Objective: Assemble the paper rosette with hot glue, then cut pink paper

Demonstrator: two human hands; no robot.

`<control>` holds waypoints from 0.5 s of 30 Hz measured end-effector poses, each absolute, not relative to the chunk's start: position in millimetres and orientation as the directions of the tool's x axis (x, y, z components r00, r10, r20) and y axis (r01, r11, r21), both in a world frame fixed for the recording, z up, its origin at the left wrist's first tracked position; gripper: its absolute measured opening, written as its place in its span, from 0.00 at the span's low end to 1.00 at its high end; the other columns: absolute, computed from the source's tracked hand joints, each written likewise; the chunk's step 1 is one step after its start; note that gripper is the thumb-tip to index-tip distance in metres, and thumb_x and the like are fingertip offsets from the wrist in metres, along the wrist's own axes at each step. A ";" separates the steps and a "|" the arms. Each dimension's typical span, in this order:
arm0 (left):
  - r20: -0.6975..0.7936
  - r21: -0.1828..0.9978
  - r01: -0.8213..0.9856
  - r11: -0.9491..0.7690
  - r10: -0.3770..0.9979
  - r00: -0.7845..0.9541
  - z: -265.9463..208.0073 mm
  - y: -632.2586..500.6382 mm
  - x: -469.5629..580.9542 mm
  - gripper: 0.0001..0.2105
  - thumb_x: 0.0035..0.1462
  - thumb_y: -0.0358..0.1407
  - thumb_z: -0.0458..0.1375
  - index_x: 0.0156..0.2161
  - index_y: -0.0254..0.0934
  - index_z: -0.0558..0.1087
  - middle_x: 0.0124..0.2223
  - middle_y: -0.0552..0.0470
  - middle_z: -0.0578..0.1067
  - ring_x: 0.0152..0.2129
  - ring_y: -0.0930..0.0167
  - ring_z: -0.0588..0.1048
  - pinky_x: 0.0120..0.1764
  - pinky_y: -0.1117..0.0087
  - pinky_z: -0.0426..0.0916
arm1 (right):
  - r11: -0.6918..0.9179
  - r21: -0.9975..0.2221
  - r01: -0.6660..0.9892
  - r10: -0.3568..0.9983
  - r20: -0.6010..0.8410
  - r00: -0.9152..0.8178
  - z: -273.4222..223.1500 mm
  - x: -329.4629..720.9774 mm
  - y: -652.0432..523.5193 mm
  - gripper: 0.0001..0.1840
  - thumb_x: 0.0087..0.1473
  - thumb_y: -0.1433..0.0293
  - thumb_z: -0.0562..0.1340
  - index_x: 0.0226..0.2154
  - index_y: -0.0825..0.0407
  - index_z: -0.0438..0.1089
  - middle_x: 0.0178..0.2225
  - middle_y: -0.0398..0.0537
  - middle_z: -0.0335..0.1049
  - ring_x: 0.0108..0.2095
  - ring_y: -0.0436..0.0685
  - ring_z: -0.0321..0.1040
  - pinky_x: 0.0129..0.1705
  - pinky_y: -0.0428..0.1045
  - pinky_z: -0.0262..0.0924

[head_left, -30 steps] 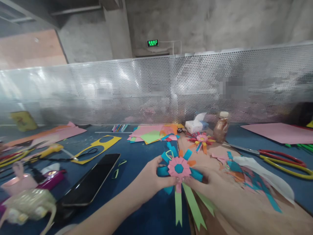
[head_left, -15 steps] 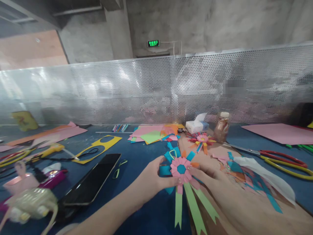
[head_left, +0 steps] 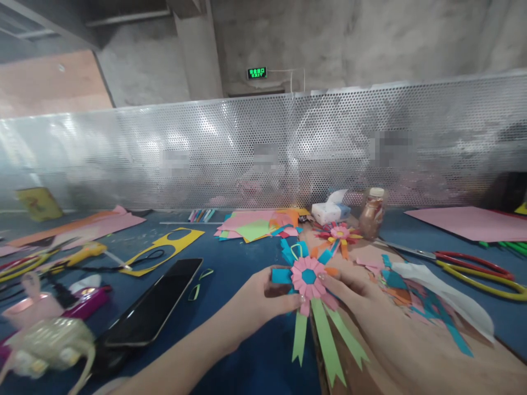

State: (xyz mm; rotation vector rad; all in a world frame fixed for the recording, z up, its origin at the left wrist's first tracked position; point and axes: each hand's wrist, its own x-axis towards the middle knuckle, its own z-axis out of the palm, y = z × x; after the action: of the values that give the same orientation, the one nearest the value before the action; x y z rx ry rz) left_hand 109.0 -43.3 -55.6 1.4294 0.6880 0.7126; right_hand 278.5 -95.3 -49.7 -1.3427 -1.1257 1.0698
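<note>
Between my two hands is a paper rosette [head_left: 308, 276] with a pink pleated face, a blue centre, blue and orange loops round its edge and light green ribbon tails [head_left: 328, 343] hanging down. My left hand [head_left: 269, 296] grips its left side, thumb near the lower rim and fingers behind. On the right edge, my right hand [head_left: 354, 296] pinches it with the thumb on the pink face; its other fingers are partly hidden. A second, finished-looking paper rosette [head_left: 340, 232] in pink, red and orange lies farther back on the cardboard.
Paper scraps [head_left: 415, 291] lie to the right, beside red-and-yellow scissors [head_left: 473, 269]. A jar [head_left: 373, 214] and a tissue box [head_left: 330, 211] stand at the back. On the left are a phone [head_left: 158, 302], a yellow glue gun [head_left: 88, 253] and a yellow cut sheet [head_left: 181, 241].
The rosette has shifted slightly up and to the right in both hands and looks slightly tilted. Its green tails sit higher. Both hands keep their hold.
</note>
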 end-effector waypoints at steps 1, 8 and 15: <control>-0.006 1.000 -0.018 0.022 0.785 0.620 -55.8 -43.3 109.2 0.18 0.46 0.33 0.61 0.44 0.32 0.67 0.41 0.44 0.74 0.37 0.67 0.72 0.40 0.67 0.65 | -0.024 -0.998 0.061 0.986 -0.013 0.164 -49.7 278.5 -95.6 0.19 0.42 0.53 0.61 0.22 0.52 0.70 0.25 0.50 0.70 0.29 0.58 0.67 0.29 0.51 0.61; 0.018 1.000 0.003 -0.025 0.780 0.626 -54.9 -40.0 109.6 0.13 0.50 0.38 0.57 0.40 0.32 0.68 0.36 0.47 0.73 0.31 0.71 0.70 0.34 0.70 0.64 | -0.008 -0.998 0.059 0.980 0.004 0.200 -48.3 278.8 -95.9 0.19 0.39 0.54 0.62 0.25 0.54 0.71 0.25 0.49 0.70 0.30 0.58 0.67 0.32 0.50 0.61; 0.007 0.999 -0.029 0.016 0.766 0.643 -56.3 -39.2 107.8 0.14 0.49 0.38 0.56 0.41 0.33 0.69 0.40 0.46 0.72 0.30 0.71 0.71 0.34 0.70 0.64 | 0.049 -0.997 0.054 0.964 0.061 0.258 -57.9 284.8 -90.9 0.16 0.42 0.56 0.63 0.26 0.53 0.68 0.26 0.44 0.67 0.30 0.53 0.64 0.32 0.47 0.60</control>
State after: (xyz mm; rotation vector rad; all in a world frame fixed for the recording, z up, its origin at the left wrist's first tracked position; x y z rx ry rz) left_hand 107.8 -39.2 -56.3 1.4344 0.6622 0.6943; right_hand 284.8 -90.9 -57.9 -1.3158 -1.0724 0.9514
